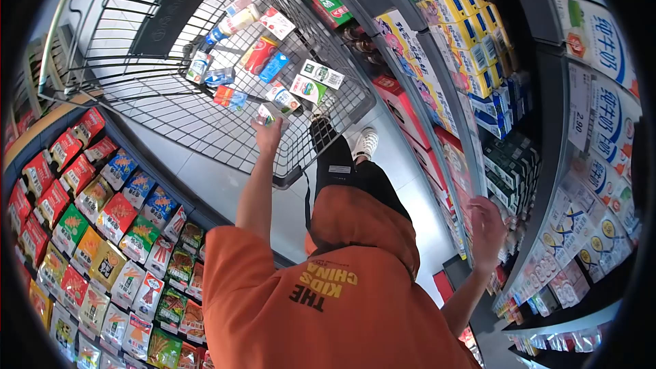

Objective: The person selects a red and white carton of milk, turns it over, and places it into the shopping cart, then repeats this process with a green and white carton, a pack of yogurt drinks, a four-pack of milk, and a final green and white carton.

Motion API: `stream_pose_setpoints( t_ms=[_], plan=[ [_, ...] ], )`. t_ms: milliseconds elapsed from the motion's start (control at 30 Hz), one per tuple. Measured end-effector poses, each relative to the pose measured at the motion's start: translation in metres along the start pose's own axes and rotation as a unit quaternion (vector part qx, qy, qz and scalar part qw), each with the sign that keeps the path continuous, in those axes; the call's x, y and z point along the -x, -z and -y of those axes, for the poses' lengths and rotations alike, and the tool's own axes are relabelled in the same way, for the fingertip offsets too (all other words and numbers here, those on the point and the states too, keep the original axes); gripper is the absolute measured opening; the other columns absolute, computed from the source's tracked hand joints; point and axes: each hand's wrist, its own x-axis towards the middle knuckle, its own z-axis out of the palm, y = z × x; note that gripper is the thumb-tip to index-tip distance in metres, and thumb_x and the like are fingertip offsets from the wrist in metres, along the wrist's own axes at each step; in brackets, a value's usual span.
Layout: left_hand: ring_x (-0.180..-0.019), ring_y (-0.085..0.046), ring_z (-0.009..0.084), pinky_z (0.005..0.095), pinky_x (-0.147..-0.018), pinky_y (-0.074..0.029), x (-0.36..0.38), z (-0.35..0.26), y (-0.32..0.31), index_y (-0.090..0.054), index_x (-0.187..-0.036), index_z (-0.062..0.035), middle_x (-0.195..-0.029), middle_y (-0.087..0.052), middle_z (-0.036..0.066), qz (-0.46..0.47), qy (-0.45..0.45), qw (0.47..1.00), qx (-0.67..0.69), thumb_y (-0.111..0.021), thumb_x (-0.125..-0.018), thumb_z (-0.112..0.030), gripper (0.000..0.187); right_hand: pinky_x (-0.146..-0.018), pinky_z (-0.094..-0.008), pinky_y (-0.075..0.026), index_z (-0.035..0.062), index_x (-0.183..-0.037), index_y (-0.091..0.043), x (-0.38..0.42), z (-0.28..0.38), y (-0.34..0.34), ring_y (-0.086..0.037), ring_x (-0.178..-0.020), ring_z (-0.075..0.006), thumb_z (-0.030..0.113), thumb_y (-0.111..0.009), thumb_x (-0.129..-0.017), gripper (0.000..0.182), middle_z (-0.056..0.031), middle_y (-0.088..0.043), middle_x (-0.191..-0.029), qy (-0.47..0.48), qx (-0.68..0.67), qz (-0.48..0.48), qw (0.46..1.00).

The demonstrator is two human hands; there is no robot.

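My left hand [267, 134] reaches over the near part of the shopping cart [205, 117], closed on a small white-and-green package [269, 114]. Several goods lie in the cart's wire basket around it: a red-and-yellow pack [259, 56], a blue pack [274, 67], a green-and-white carton [308, 89], a white carton with dark print [322, 74] and a bottle with a blue cap [236, 22]. My right hand [487, 227] is beside the right-hand shelf, fingers apart and loosely bent, with nothing visible in it. Its fingertips are somewhat blurred.
Snack packets [119, 215] hang in rows on the left display. On the right, shelves hold yellow-and-blue packs [471, 51], dark green cartons [511, 169] and red boxes [402, 111]. Price tags [581, 106] line a shelf edge. Tiled floor [403, 188] runs between cart and shelves.
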Motion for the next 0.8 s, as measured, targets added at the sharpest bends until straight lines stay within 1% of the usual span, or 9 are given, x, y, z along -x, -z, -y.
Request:
stream_pose_setpoints(
  t_ms=[100, 233, 300, 333, 433, 567, 600, 700, 800],
  plan=[
    [-0.107, -0.062, 0.0377, 0.0397, -0.092, -0.048, 0.080, -0.077, 0.071, -0.032, -0.139, 0.0070, -0.118, -0.062, 0.024, 0.030, -0.127, 0.991, 0.033, -0.078, -0.071, -0.031, 0.091, -0.090, -0.0291, -0.049, -0.0038, -0.114, -0.059, -0.011, -0.002, -0.030, -0.064, -0.097, -0.0175, 0.002, -0.060, -0.091, 0.023, -0.0112, -0.066, -0.105, 0.045, 0.032, 0.071, 0.996],
    [-0.094, -0.065, 0.0318, 0.0374, -0.082, -0.052, 0.187, -0.160, 0.116, -0.040, -0.133, 0.0096, -0.108, -0.064, 0.021, 0.099, -0.250, 0.962, 0.039, -0.081, -0.067, -0.025, 0.085, -0.094, -0.0299, -0.047, -0.0035, -0.124, -0.053, -0.038, 0.011, -0.097, -0.061, -0.106, -0.0171, 0.006, -0.061, -0.092, 0.034, -0.0108, -0.062, -0.113, 0.142, -0.096, 0.256, 0.951],
    [-0.104, -0.061, 0.0302, 0.0380, -0.082, -0.051, 0.230, -0.176, 0.116, -0.042, -0.136, 0.0044, -0.119, -0.058, 0.022, 0.105, -0.404, 0.908, 0.020, -0.081, -0.065, -0.024, 0.085, -0.095, -0.0301, -0.047, -0.0008, -0.129, -0.049, -0.044, 0.034, -0.116, -0.059, -0.109, -0.0159, 0.007, -0.065, -0.090, 0.043, -0.0088, -0.061, -0.117, 0.103, -0.202, 0.302, 0.926],
    [-0.093, -0.061, 0.0337, 0.0385, -0.079, -0.052, 0.249, -0.190, 0.116, -0.039, -0.137, 0.0065, -0.105, -0.058, 0.020, 0.063, -0.539, 0.840, 0.000, -0.082, -0.062, -0.025, 0.092, -0.095, -0.0304, -0.047, -0.0007, -0.131, -0.047, -0.042, 0.041, -0.117, -0.058, -0.111, -0.0163, 0.007, -0.067, -0.089, 0.048, -0.0094, -0.060, -0.119, 0.098, -0.242, 0.294, 0.919],
    [-0.090, -0.057, 0.0330, 0.0395, -0.079, -0.051, 0.318, -0.218, 0.116, -0.040, -0.138, 0.0029, -0.098, -0.057, 0.018, 0.102, -0.584, 0.805, -0.030, -0.080, -0.063, -0.027, 0.090, -0.095, -0.0310, -0.048, -0.0007, -0.137, -0.041, -0.033, 0.039, -0.097, -0.056, -0.114, -0.0167, 0.007, -0.070, -0.086, 0.059, -0.0105, -0.058, -0.123, 0.098, -0.343, 0.252, 0.899],
    [-0.093, -0.055, 0.0342, 0.0425, -0.083, -0.048, 0.364, -0.228, 0.089, -0.042, -0.139, -0.0002, -0.109, -0.053, 0.018, 0.083, -0.700, 0.709, 0.006, -0.084, -0.062, -0.027, 0.091, -0.096, -0.0318, -0.048, -0.0019, -0.137, -0.042, -0.011, -0.002, -0.045, -0.058, -0.113, -0.0175, 0.001, -0.070, -0.083, 0.060, -0.0112, -0.058, -0.122, 0.086, -0.449, 0.183, 0.870],
    [-0.106, -0.055, 0.0368, 0.0433, -0.091, -0.047, 0.378, -0.227, 0.084, -0.041, -0.139, -0.0009, -0.123, -0.051, 0.020, 0.113, -0.698, 0.707, 0.004, -0.087, -0.062, -0.028, 0.094, -0.095, -0.0321, -0.049, -0.0015, -0.137, -0.042, -0.006, -0.019, -0.033, -0.058, -0.112, -0.0178, 0.000, -0.069, -0.083, 0.060, -0.0115, -0.058, -0.122, 0.063, -0.492, 0.180, 0.849],
    [-0.120, -0.052, 0.0389, 0.0432, -0.098, -0.045, 0.427, -0.222, 0.066, -0.039, -0.140, -0.0014, -0.133, -0.049, 0.023, 0.254, -0.644, 0.721, 0.009, -0.087, -0.063, -0.030, 0.095, -0.095, -0.0344, -0.050, 0.0009, -0.137, -0.044, 0.018, -0.061, 0.002, -0.060, -0.110, -0.0192, 0.000, -0.070, -0.083, 0.060, -0.0116, -0.059, -0.123, 0.038, -0.578, 0.173, 0.796],
    [-0.123, -0.051, 0.0389, 0.0422, -0.101, -0.044, 0.469, -0.217, 0.032, -0.039, -0.139, -0.0006, -0.137, -0.047, 0.026, 0.245, -0.718, 0.651, 0.024, -0.088, -0.062, -0.023, 0.094, -0.094, -0.0353, -0.050, 0.0019, -0.136, -0.047, 0.051, -0.092, 0.036, -0.060, -0.110, -0.0199, 0.000, -0.070, -0.083, 0.057, -0.0111, -0.061, -0.123, 0.083, -0.612, 0.141, 0.773]
  ],
)
